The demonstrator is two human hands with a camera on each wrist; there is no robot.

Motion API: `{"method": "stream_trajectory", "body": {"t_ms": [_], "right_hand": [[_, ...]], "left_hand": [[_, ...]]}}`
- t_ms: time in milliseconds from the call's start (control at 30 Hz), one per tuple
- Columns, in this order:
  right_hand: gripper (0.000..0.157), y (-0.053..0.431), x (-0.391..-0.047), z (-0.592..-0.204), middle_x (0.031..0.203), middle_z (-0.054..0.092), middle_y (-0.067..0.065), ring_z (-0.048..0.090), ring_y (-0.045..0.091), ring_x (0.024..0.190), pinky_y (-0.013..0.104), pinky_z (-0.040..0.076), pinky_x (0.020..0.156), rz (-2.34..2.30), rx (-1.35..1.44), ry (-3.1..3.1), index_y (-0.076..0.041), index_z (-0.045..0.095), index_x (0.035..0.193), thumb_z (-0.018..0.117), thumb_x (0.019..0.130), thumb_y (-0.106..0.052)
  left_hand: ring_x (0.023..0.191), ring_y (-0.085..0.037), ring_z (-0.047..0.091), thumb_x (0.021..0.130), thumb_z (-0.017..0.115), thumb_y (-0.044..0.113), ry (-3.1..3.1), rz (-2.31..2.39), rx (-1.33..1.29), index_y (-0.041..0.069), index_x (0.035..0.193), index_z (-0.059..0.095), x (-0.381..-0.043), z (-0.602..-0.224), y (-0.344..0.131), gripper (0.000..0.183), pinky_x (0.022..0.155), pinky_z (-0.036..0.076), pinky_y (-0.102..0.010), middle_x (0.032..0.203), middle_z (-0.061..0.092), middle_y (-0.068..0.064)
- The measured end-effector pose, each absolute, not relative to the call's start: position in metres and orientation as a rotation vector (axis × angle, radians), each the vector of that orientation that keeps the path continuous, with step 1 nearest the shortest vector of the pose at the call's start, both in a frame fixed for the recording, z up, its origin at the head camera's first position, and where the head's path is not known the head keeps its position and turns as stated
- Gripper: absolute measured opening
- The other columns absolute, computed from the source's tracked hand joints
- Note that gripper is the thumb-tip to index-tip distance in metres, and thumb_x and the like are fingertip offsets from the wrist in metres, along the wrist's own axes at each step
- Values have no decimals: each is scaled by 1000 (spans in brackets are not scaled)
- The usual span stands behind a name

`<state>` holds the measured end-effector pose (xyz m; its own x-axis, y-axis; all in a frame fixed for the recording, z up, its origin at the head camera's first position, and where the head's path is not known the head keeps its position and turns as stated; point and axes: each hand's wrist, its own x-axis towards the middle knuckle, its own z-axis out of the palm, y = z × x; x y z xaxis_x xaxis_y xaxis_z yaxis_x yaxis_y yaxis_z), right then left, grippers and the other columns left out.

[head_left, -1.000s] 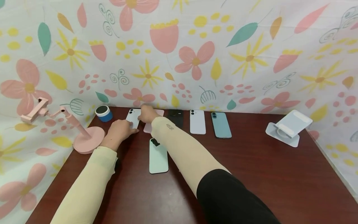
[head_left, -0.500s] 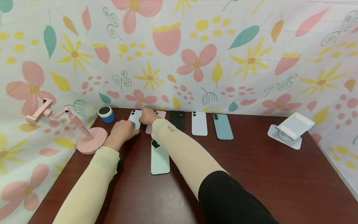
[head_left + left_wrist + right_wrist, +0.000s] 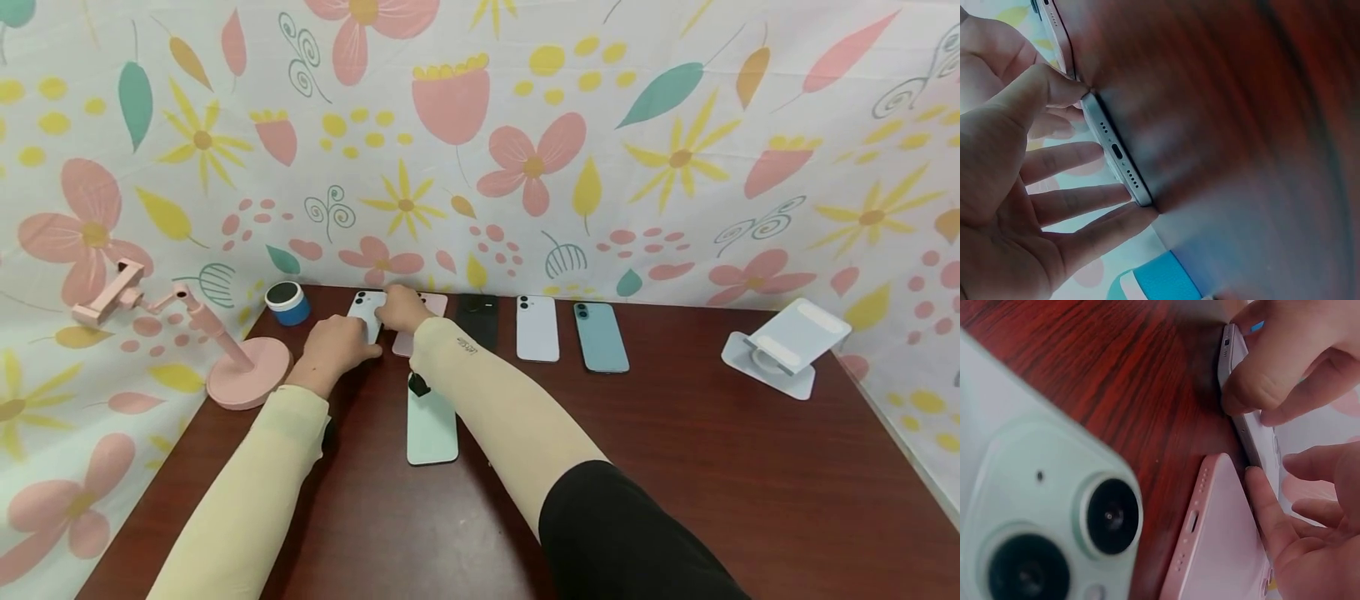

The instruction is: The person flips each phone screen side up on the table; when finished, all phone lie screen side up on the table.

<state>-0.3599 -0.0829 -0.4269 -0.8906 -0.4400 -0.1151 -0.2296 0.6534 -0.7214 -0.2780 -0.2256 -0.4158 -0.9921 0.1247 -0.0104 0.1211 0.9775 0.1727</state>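
Observation:
A white phone (image 3: 365, 312) lies back-up at the far left of a row against the wall. My left hand (image 3: 333, 346) holds its near end, with the thumb on one long edge and fingers on the other, as the left wrist view shows. At its right side, my right hand (image 3: 402, 308) grips the same phone; the thumb (image 3: 1263, 503) touches the long edge and the other fingers bend over the back. A pink phone (image 3: 1216, 537) lies just right of it, partly hidden by my right arm. A mint-green phone (image 3: 432, 429) lies nearer, under that forearm.
Further along the row lie a black phone (image 3: 477, 317), a white-lilac phone (image 3: 537, 329) and a blue phone (image 3: 602, 337). A pink stand (image 3: 247, 373) and a blue-and-white jar (image 3: 288, 304) are at left. A white folding stand (image 3: 787, 342) is at right.
The head view has shifted slightly. Both hands stay at the white phone with barely any movement; the other phones lie unmoved.

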Motion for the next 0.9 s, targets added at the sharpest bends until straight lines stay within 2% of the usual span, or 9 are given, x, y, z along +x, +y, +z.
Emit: {"method": "stream_trajectory", "body": {"t_ms": [100,167,300,367,500,700,900], "right_hand": [[55,-82,-359,-425,102,72,13,59,17,71,25,45,66,-1044,-516,2633,-1,46,159,58,107,-13],[55,-81,-358,-423,100,72,13,57,17,69,26,45,65,-1043,-488,2647,-1,46,159,58,107,-12],[58,-82,-357,-421,93,75,14,60,14,64,24,46,61,-1097,-489,2618,2,44,160,59,105,-9],[58,-82,-356,-420,93,76,14,62,13,64,23,47,61,-1126,-495,2601,3,44,159,60,104,-9],[56,-83,-354,-422,93,77,13,64,14,67,23,47,63,-1150,-478,2593,3,46,157,60,104,-9],[54,-83,-355,-421,94,80,14,78,23,82,24,53,69,-1227,-418,2568,2,47,157,59,105,-7],[53,-83,-352,-419,106,72,21,80,34,94,37,66,85,-1492,-308,2359,4,46,157,55,105,0]], "left_hand": [[72,-31,64,91,74,37,3095,276,208,1,99,76,-280,-415,-225,37,70,54,-46,77,72,-14],[75,-32,66,92,73,38,3083,294,214,1,108,78,-281,-414,-225,41,73,56,-46,79,74,-14],[90,-36,71,95,71,40,3057,322,191,2,133,73,-281,-413,-229,54,85,60,-51,99,80,-19],[98,-38,72,96,70,40,3041,332,174,2,141,69,-279,-414,-231,59,91,60,-54,112,80,-21],[106,-42,72,99,67,40,3029,342,176,3,146,65,-277,-414,-233,60,97,59,-56,122,77,-26],[99,-41,72,100,66,39,3043,365,204,3,147,64,-274,-412,-237,60,91,59,-56,119,77,-27],[89,-38,71,101,65,38,3049,383,225,4,149,63,-272,-413,-241,58,85,58,-53,108,78,-26]]}}
